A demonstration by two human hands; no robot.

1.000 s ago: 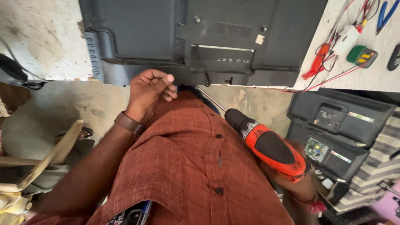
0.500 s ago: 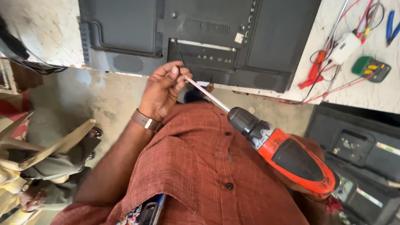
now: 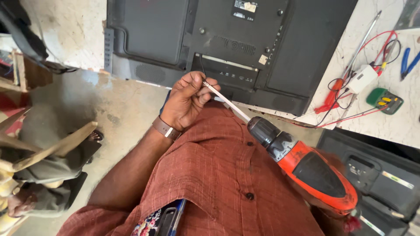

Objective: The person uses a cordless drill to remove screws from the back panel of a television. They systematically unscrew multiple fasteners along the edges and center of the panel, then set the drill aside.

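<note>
— What's the setting?

— A workshop with a bare concrete floor (image 3: 109,109) and a pale, speckled counter (image 3: 385,126) at the top right. A black flat-screen television (image 3: 227,43) lies face down on the counter, its back panel upward and its near edge just overhanging the counter's edge.

— And the drill?

— The orange and black cordless drill (image 3: 306,164) sits low on the right, over the person's rust-red shirt (image 3: 218,183). Its long thin bit (image 3: 225,101) slants up and left toward the television.

— The hands?

— The left hand (image 3: 188,100) is closed narrowly, fingertips pinching the tip of the bit, just below the television's edge. A brown strap (image 3: 166,128) rings that wrist. The right hand (image 3: 328,209) is mostly hidden under the drill's body; it seems to hold the grip, but I cannot tell how.

— Anything else around?

— On the counter, right of the television: a small white box (image 3: 362,78) with red wires, a green meter (image 3: 385,99), blue-handled pliers (image 3: 409,61).
</note>
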